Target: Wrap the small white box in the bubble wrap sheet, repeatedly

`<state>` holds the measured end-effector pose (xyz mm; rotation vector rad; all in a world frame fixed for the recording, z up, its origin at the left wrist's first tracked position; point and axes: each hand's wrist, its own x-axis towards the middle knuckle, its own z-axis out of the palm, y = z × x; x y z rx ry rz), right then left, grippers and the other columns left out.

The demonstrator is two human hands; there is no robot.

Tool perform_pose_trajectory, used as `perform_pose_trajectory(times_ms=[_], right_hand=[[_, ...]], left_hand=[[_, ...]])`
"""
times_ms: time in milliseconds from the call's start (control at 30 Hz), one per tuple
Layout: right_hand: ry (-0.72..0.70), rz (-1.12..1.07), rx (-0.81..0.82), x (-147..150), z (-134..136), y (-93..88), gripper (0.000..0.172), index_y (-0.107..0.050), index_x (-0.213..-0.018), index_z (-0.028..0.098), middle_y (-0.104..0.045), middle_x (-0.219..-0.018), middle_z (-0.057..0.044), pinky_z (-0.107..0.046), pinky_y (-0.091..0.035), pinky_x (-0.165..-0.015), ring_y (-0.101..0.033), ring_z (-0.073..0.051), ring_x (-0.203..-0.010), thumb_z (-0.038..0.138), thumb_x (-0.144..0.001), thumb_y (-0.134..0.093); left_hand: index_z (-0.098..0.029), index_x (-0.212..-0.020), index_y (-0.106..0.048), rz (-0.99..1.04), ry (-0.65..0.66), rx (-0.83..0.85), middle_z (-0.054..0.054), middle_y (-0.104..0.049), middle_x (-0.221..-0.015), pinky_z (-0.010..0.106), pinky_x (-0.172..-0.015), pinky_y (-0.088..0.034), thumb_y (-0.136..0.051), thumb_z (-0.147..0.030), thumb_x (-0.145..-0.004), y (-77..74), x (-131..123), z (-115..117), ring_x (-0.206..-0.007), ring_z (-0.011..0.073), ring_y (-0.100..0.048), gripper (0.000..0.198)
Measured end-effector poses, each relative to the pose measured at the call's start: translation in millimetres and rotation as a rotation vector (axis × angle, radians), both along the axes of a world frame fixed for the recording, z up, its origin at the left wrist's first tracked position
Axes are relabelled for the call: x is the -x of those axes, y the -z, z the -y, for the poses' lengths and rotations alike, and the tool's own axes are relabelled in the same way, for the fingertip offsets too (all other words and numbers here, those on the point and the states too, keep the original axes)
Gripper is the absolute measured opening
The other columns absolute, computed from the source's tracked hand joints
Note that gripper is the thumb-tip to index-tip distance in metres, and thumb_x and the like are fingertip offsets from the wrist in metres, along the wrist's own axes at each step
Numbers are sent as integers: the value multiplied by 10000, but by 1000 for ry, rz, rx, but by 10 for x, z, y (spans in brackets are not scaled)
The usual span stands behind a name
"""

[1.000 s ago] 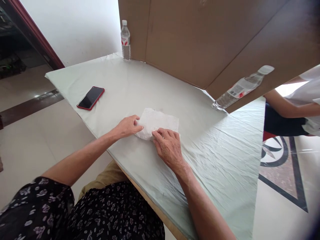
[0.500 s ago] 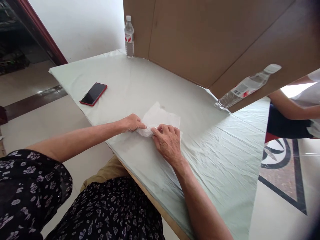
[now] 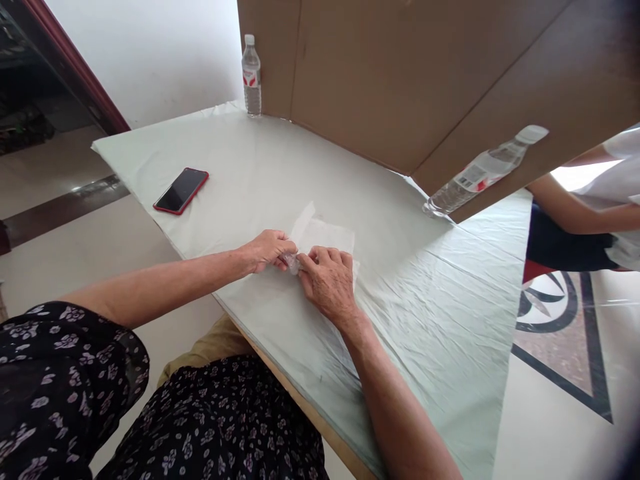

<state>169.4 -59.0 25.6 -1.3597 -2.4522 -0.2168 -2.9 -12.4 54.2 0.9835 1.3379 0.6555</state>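
A thin white sheet, like a tissue (image 3: 327, 233), lies on the cloth-covered table with its near left part bunched up and its left edge raised in a fold. My left hand (image 3: 270, 250) pinches the crumpled, partly see-through end at the left. Close beside it, my right hand (image 3: 327, 277) rests over the near right part of the sheet, fingers bent, with thumb and forefinger at the bunched part. The right palm hides some of the sheet. Whether the see-through crumple is the same sheet or a separate plastic piece, I cannot tell.
A black phone in a red case (image 3: 181, 191) lies at the table's left. Tall brown cardboard (image 3: 370, 80) stands along the back, with an upright water bottle (image 3: 252, 80) and a tilted bottle (image 3: 485, 173) against it. Another person's arm (image 3: 575, 210) is beyond the right edge.
My left hand has drawn the crumpled end up and closer to my right hand. The sheet's left edge has folded up. The whole view has shifted slightly.
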Motion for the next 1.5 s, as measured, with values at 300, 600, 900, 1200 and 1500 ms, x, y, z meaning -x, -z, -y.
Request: perform_pose_trajectory(times_ms=[300,600,900,1200,1500], right_hand=[[-6,-111,35,-11,-19,33,437,-535,-1273,139,-690,-1118,-126,-416,-318,-893,-542,-289,-1012,246,-855,-605],[-28,-306,179,-170,1,-95,494,-504,-1282,157,-705,-1081,-126,-398,-428,-865,-611,-280,-958,194,-793,-556],[4,-535,131,-374,-1,-192,256,-640,-1051,203,-732,-1075,-100,-408,-464,-953,-653,-249,-1052,174,-833,-510],[603,-740,690,-812,212,-98,608,-577,-1250,130,-700,-965,-120,-329,-518,-546,-659,-180,-579,564,-825,-606],[597,-1003,554,-375,-31,130,878,-369,-1477,139,-681,-916,-93,-303,-487,-433,-606,-193,-592,464,-730,-697]], left_hand=[[-157,-692,-544,-50,64,-149,-22,-556,-623,219,-482,-405,-657,-125,-749,8,-57,40,-538,78,-525,130],[-131,-807,-677,-58,250,-196,14,-637,-691,254,-599,-510,-581,-99,-710,-151,-141,66,-591,100,-558,141],[-161,-874,-712,-757,542,-905,73,-641,-875,311,-772,-485,-519,-190,-859,37,-177,178,-836,192,-592,196],[-134,-962,-652,-911,566,-1226,119,-582,-1045,305,-796,-476,-449,-146,-922,225,-183,250,-947,210,-546,207],[-145,-977,-659,-988,628,-1177,116,-572,-1058,307,-787,-500,-476,-131,-898,174,-215,233,-933,206,-551,200]])
